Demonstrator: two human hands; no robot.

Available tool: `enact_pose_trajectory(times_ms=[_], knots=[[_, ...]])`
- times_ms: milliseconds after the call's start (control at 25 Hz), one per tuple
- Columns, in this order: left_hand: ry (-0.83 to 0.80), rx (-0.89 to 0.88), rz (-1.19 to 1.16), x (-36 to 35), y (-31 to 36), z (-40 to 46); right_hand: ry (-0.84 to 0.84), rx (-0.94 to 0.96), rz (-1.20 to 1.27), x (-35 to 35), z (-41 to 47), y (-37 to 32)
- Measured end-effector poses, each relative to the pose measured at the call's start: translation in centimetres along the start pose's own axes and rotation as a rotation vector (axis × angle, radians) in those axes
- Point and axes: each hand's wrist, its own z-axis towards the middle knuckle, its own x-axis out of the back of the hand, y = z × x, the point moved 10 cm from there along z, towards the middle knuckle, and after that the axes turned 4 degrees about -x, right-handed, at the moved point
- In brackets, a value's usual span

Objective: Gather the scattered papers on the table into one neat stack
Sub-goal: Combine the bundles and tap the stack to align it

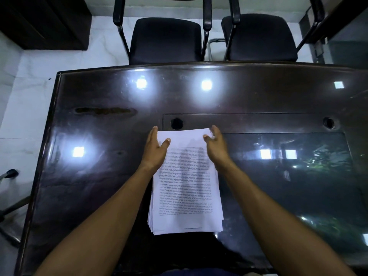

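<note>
A stack of white printed papers (186, 184) lies in the middle of the dark glossy table (95, 136), its near edges slightly fanned at the lower left. My left hand (156, 148) lies along the stack's far left side, fingers straight, thumb resting on the top sheet. Along the far right side is my right hand (216, 146), fingers extended at the top right corner and thumb over the sheet. Neither hand curls round the papers.
Two black office chairs (165, 39) (258, 36) stand beyond the table's far edge. A recessed panel with two round cable holes (176, 123) (328, 122) sits just past the stack. A glass inset (288, 176) covers the table's right part. Another chair base (10, 196) stands at the left.
</note>
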Motion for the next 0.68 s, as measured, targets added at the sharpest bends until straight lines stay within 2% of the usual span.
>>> enact_pose_trajectory(times_ms=[80, 160, 240, 360, 480, 560, 680], knots=[[-0.03, 0.024, -0.026, 0.0, -0.3, 0.0, -0.022, 0.002, 0.052, -0.6, -0.2, -0.1], [-0.025, 0.047, -0.103, 0.8, -1.4, 0.0, 0.036, 0.0, 0.084, 0.7, -0.1, 0.1], [-0.03, 0.066, -0.146, 0.9, -2.2, -0.3, 0.07, -0.006, 0.014, 1.5, -0.4, 0.8], [-0.06, 0.023, -0.079, -0.4, -1.6, -0.8, -0.003, 0.039, -0.221, -0.5, -1.2, 1.1], [0.013, 0.054, -0.034, 0.1, -1.4, -1.0, 0.062, 0.221, -0.56, -1.1, -0.8, -2.1], [0.058, 0.099, -0.025, 1.2, -2.5, -1.8, -0.026, 0.381, -0.773, -2.9, -0.3, -4.5], [0.084, 0.113, -0.054, 1.9, -4.1, -4.7, -0.169, 0.464, -1.048, -5.6, 0.7, -6.0]])
